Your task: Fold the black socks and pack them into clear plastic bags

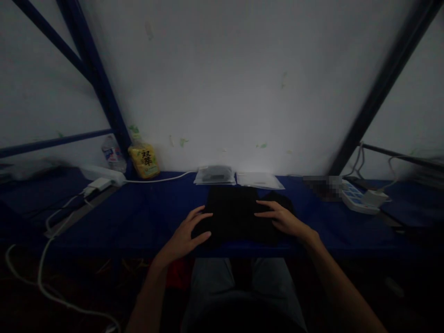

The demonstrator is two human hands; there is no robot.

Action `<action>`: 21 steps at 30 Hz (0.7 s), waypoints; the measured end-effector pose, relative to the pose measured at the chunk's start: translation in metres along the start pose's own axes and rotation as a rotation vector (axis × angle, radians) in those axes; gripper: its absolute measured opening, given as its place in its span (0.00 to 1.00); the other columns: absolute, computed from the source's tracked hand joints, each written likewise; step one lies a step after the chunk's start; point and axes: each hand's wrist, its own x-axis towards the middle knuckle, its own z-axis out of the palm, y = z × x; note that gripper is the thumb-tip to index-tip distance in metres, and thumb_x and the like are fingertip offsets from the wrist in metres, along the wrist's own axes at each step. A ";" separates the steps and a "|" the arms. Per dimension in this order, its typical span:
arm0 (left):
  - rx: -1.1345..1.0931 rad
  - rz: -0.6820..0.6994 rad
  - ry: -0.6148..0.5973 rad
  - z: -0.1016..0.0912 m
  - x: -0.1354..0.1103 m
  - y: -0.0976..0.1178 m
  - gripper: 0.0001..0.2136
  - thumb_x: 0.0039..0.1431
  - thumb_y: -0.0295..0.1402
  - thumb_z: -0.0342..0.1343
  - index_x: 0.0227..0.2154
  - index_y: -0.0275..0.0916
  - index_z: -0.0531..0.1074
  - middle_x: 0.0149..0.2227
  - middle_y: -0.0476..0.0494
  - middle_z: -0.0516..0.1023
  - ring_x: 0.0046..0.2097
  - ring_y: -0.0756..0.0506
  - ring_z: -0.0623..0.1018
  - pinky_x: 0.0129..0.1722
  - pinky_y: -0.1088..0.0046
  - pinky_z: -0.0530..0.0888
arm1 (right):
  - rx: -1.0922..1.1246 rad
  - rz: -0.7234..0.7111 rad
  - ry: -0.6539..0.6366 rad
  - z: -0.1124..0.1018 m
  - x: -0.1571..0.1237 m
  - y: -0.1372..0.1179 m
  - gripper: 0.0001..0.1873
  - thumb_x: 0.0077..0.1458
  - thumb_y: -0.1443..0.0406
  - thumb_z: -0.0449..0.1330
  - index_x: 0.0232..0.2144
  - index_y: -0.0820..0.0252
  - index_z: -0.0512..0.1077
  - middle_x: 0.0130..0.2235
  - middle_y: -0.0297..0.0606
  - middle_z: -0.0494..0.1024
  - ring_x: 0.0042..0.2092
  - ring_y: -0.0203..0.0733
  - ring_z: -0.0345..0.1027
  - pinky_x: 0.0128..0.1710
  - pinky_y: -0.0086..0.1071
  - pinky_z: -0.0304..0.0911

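Note:
A black cloth garment [236, 217] lies folded in a dark heap on the blue table top [104, 222]. My left hand [185, 233] rests palm down on its left edge, fingers spread. My right hand [282, 219] lies flat on its right part, with the fingers pointing left. Neither hand visibly grips the cloth. The garment's exact shape is hard to tell in the dim light.
Two clear plastic bags [215, 175] lie behind the cloth against the white wall [222, 83]. Power strips [360, 199] with white cables sit on both sides. A water bottle [114, 153] and a yellow package [144, 161] stand back left. Dark blue frame bars cross the view.

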 end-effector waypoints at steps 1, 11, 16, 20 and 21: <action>-0.009 -0.008 0.013 0.000 0.000 0.000 0.23 0.61 0.45 0.52 0.58 0.49 0.62 0.65 0.43 0.52 0.64 0.38 0.59 0.61 0.57 0.60 | 0.019 -0.003 -0.001 0.004 -0.003 0.002 0.37 0.45 0.80 0.49 0.53 0.44 0.70 0.64 0.35 0.57 0.62 0.47 0.54 0.59 0.49 0.55; -0.067 -0.071 0.019 0.005 0.003 -0.004 0.22 0.67 0.44 0.41 0.61 0.45 0.57 0.61 0.42 0.63 0.61 0.41 0.64 0.61 0.59 0.61 | 0.070 0.132 0.477 -0.045 0.010 -0.004 0.10 0.52 0.67 0.59 0.37 0.51 0.77 0.55 0.39 0.65 0.56 0.52 0.61 0.56 0.47 0.58; 0.012 -0.081 0.007 0.006 0.004 -0.004 0.21 0.66 0.45 0.42 0.58 0.46 0.62 0.59 0.45 0.67 0.60 0.41 0.66 0.60 0.58 0.61 | -0.049 0.008 0.237 -0.038 0.049 -0.028 0.11 0.53 0.73 0.56 0.32 0.53 0.75 0.55 0.37 0.65 0.57 0.49 0.57 0.55 0.46 0.57; 0.038 -0.063 0.001 0.006 0.005 -0.005 0.21 0.65 0.45 0.44 0.58 0.46 0.63 0.59 0.46 0.67 0.59 0.42 0.67 0.59 0.61 0.62 | -0.144 -0.083 -0.097 0.016 0.076 -0.045 0.13 0.52 0.75 0.56 0.32 0.54 0.76 0.51 0.40 0.69 0.53 0.46 0.60 0.52 0.43 0.60; 0.044 -0.059 -0.002 0.006 0.005 -0.005 0.21 0.65 0.45 0.44 0.57 0.46 0.63 0.59 0.45 0.67 0.60 0.42 0.66 0.59 0.61 0.62 | -0.145 -0.069 -0.111 0.027 0.078 -0.046 0.13 0.53 0.74 0.56 0.34 0.54 0.76 0.50 0.40 0.69 0.53 0.47 0.61 0.53 0.45 0.59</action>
